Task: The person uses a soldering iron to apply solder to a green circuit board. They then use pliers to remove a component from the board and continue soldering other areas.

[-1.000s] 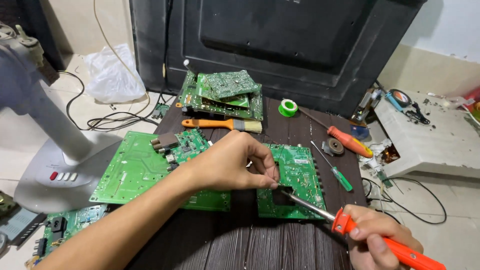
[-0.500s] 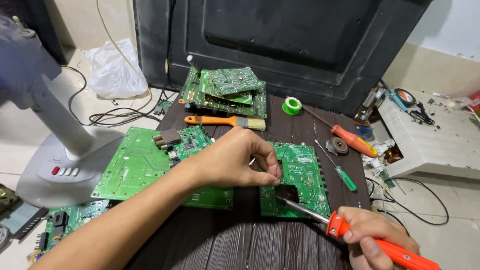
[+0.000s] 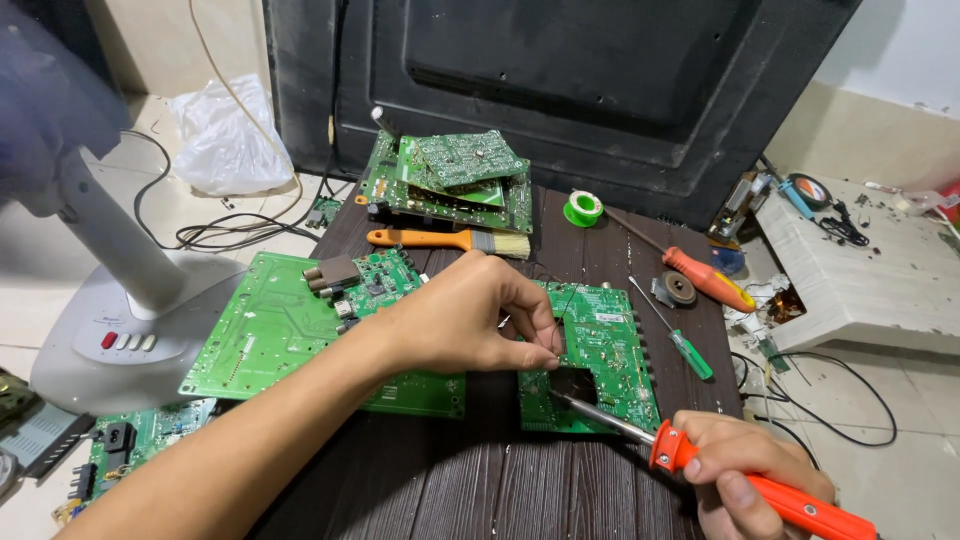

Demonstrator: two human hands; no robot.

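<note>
Solder wire point(image 3: 553, 318), thin and barely visible, runs down to the small green circuit board point(image 3: 600, 350) from the pinched thumb and forefinger of the left hand point(image 3: 470, 320), which rests over that board's left edge with the other fingers curled in. The board lies flat on the dark wooden table point(image 3: 480, 480), and the metal tip of an orange-handled soldering iron point(image 3: 700, 465) meets it at the black square patch near its lower left corner, just below the left fingertips. The right hand point(image 3: 750, 470) wraps closed around the iron's orange grip, just off the board's lower right corner. Left of the board, partly under the left wrist, lies a larger green circuit board point(image 3: 270, 330). Beyond the board are an orange-handled brush point(image 3: 450, 240), a stack of green boards point(image 3: 450, 180) and a green solder spool point(image 3: 583, 208). To the board's right lie a green-handled screwdriver point(image 3: 680, 340) and an orange-handled screwdriver point(image 3: 700, 275). A white fan base point(image 3: 130, 330) stands far off to its left, beside the table.
</note>
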